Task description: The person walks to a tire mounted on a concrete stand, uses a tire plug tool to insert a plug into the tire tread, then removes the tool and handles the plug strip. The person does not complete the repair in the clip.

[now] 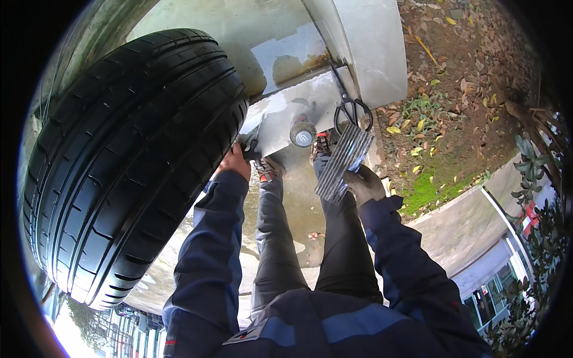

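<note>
A large black tire (137,161) stands upright at my left, its grooved tread toward me. At its right edge my left hand (234,162) is closed against the sidewall, its fingers partly hidden by the tire. My right hand (365,185) grips a sheet of dark parallel strips (345,164) with a glossy film, held tilted above my right leg. Just beyond the sheet lie black-handled scissors (346,110), blades pointing away. Left of them is a small round can (302,132) with a silvery lid. A black-handled tool (253,147) lies next to my left hand.
The scissors and can rest on a pale, wet-looking slab (280,116). Beyond it is a shallow basin (286,53) with water. To the right, a light panel (379,53) borders soil with fallen leaves (441,107) and moss. My shoes (270,169) are close to the slab.
</note>
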`<state>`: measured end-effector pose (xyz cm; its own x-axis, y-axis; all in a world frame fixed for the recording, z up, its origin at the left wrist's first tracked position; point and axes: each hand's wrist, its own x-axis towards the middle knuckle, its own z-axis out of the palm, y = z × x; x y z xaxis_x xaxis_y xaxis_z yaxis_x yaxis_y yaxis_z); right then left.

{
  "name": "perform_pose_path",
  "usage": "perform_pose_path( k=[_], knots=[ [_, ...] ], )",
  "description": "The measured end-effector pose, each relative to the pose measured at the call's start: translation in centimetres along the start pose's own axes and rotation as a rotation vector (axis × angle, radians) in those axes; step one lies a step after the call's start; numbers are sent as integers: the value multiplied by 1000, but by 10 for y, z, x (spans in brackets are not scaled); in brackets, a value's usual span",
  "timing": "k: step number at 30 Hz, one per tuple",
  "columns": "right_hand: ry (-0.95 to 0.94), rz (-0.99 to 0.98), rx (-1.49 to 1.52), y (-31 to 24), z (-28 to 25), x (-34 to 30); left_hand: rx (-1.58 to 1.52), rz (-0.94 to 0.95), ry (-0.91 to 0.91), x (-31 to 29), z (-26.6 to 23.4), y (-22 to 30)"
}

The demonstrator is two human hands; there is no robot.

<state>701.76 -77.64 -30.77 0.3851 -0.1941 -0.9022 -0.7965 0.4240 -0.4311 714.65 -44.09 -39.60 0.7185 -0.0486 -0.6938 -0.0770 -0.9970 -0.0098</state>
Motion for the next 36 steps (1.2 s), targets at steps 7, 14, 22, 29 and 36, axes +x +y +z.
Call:
perform_pose_path(
  k=[7, 14, 22, 29, 36],
  knots=[
    [-89, -189, -440, -28, 3, 64, -9, -11, -46, -2, -18, 1],
    [-73, -545, -1125, -90, 11, 133, -142, -23, -31, -9, -31, 9],
    [27, -456, -1447, -138, 30, 146, -266, 31, 89, -43, -34, 17],
    [212, -769, -1315, -141, 57, 79, -404, 133, 177, -62, -29, 32],
    [17, -880, -1683, -98, 122, 43, -529, 251, 212, -76, -38, 53]
  ],
)
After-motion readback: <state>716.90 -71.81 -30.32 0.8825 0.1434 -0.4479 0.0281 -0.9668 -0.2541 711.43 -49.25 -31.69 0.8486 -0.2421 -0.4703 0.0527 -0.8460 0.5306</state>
